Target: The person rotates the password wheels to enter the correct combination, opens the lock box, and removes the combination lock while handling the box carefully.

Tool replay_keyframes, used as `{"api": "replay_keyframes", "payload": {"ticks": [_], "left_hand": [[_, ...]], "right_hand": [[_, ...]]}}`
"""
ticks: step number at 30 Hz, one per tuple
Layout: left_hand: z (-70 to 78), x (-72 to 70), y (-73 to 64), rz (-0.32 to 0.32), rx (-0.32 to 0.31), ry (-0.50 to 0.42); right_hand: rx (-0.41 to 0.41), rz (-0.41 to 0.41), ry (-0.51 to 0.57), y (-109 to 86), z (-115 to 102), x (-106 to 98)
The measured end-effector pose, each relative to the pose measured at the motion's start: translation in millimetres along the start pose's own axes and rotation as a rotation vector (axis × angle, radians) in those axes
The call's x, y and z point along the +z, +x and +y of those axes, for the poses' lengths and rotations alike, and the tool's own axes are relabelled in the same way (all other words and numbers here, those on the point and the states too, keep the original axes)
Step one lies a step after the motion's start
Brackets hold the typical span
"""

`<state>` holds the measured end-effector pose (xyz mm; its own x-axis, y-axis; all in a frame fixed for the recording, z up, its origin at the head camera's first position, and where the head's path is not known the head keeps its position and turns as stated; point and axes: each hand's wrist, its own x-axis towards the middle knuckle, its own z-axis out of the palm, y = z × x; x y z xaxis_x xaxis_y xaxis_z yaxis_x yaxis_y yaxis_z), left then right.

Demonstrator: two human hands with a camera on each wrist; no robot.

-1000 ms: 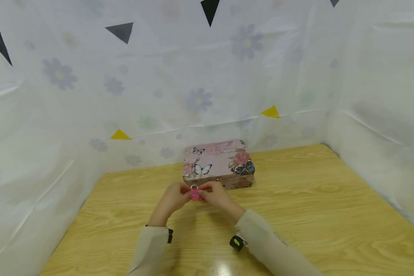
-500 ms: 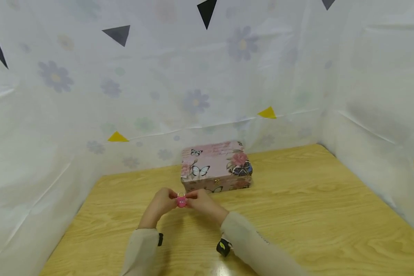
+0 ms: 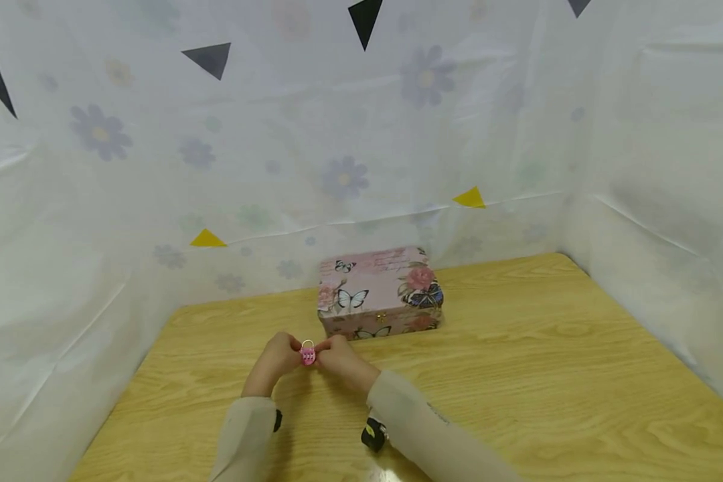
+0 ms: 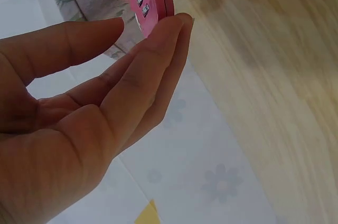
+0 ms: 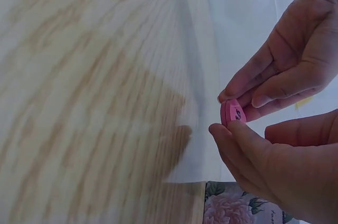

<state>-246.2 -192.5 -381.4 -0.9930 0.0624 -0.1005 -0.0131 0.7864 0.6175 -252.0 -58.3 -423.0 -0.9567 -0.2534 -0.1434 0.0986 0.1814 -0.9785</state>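
A small pink combination padlock point(image 3: 308, 356) with a metal shackle is held upright over the table in front of the box. Three number dials show on its face. My right hand point(image 3: 343, 363) pinches its lower body between thumb and fingers, clearest in the right wrist view. From the other side my left hand point(image 3: 275, 361) touches the padlock's edge with its extended fingertips; its thumb point(image 4: 100, 33) stands off the face. The shackle is hidden in the right wrist view. Just behind the hands is a pink butterfly-and-rose box point(image 3: 376, 281), lid down, with a small brass clasp point(image 3: 381, 316).
The wood-grain table point(image 3: 518, 348) extends widely on both sides. A flower-patterned white curtain point(image 3: 277, 134) surrounds it at the back and sides, with black and yellow triangles on it. A dark wrist camera point(image 3: 373, 434) hangs below the right sleeve.
Both hands have moved left and slightly toward me with the padlock, away from the box front. The clasp and front panel of the box now show more. The box has stayed in place.
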Motion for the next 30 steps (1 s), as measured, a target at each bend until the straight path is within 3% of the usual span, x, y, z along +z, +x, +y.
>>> {"api": "replay_keyframes", "payload": {"ticks": [13,30], "left_hand": [[-6.4,-1.1,8.1,-0.031,-0.038,0.066],[-6.3,-3.5,10.1,-0.068,-0.039,0.072]], "right_hand": [[0.101,-0.038,0.111,6.3,-0.1,4.0],[0.088,-0.106,0.018,11.6,0.2,4.2]]}}
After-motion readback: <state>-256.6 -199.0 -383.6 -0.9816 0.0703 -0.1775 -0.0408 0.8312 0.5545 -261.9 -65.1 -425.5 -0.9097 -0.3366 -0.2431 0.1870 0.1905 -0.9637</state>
